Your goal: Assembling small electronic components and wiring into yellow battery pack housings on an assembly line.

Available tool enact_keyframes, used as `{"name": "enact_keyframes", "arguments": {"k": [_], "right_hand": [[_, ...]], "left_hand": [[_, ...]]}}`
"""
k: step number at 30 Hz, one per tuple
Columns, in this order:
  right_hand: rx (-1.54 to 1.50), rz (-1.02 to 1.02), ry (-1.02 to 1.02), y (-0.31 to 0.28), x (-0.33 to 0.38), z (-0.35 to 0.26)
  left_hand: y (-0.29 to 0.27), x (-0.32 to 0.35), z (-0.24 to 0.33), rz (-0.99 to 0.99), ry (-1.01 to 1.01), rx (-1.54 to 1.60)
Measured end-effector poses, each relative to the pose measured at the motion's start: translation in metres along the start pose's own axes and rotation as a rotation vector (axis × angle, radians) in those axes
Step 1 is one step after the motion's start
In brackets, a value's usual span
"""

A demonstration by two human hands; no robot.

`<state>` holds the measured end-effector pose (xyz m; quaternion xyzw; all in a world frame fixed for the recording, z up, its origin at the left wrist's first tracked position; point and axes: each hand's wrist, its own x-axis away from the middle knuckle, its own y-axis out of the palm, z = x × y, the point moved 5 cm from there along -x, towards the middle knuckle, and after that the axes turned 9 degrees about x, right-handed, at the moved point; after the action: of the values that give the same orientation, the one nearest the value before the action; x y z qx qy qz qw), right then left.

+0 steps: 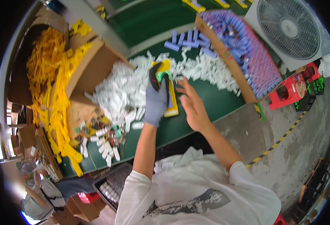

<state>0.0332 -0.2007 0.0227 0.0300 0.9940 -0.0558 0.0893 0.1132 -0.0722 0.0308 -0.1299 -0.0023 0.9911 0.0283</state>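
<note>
My left hand [156,102], in a grey glove with black fingertips, is closed around a long yellow casing [172,109] over the green table. A bright green part [159,76] shows inside the casing near its far end. To the right of it, my bare right hand [193,108] is held with the fingers spread and nothing in it. A large heap of small white plastic pieces [122,84] lies just left of the casing. More white pieces [206,69] spread out beyond my right hand.
Yellow strips [58,116] spill at the left beside a cardboard box [93,69]. Small wired parts [106,135] lie near the table's front edge. Purple cylinders [191,37] lie behind, by a carton [225,56] full of them. A fan [289,28] and red stool [287,92] stand right.
</note>
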Motion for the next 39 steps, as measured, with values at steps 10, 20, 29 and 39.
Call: {"name": "enact_keyframes", "arguments": {"k": [10,20,29,39], "right_hand": [[0.621,0.155,-0.133,-0.065,0.047,0.005],[0.711,0.127,-0.212,-0.048,0.049,0.010],[0.818,0.070,-0.401,-0.044,0.045,0.006],[0.867,0.075,-0.411,-0.038,0.047,0.003]], "left_hand": [[0.015,-0.345,-0.091,0.257,0.003,-0.555],[-0.005,-0.385,-0.106,0.031,-0.098,-1.275],[0.084,-0.154,0.110,-0.042,0.735,-0.922],[-0.303,0.034,0.096,0.866,0.424,-0.696]]}}
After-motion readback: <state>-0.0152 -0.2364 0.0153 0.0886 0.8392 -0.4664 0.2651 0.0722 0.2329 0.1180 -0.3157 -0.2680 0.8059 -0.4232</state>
